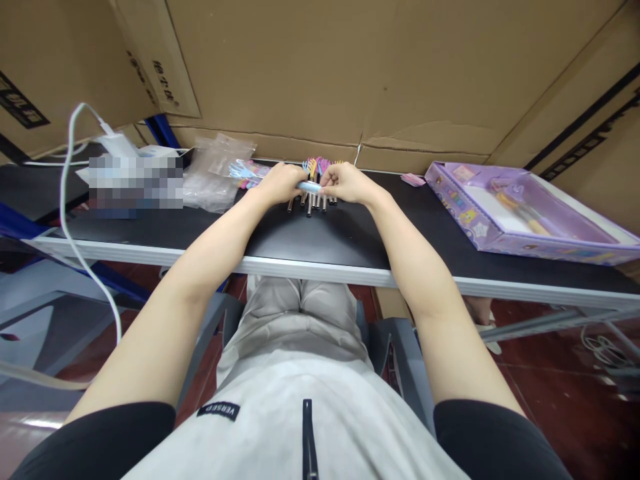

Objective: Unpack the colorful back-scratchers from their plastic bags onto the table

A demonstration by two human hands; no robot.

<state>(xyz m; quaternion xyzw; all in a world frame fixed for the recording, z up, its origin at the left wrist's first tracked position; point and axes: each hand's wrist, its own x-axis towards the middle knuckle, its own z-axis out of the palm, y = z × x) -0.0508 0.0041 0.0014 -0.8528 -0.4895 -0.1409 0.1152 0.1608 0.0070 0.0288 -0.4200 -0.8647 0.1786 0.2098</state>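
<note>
My left hand (281,183) is closed around one end of a short light-blue piece (311,187), too small to name surely. At its other end, my right hand (346,183) has thumb and fingertips pinched on it. The piece lies level between both hands. Beneath and behind it is a bunch of metal rods (309,207) with pink, yellow, purple and blue forked tops (320,165); they look like small back scratchers. More of these, with light-blue and pink forked heads (243,171), lie in clear wrapping left of my left hand.
Clear plastic bags (213,180) lie on the black tabletop (320,243) at left, near a white charger (117,143) with cable. To the right are a purple box (465,207) and small pink packet (413,179). Cardboard (320,73) walls the back.
</note>
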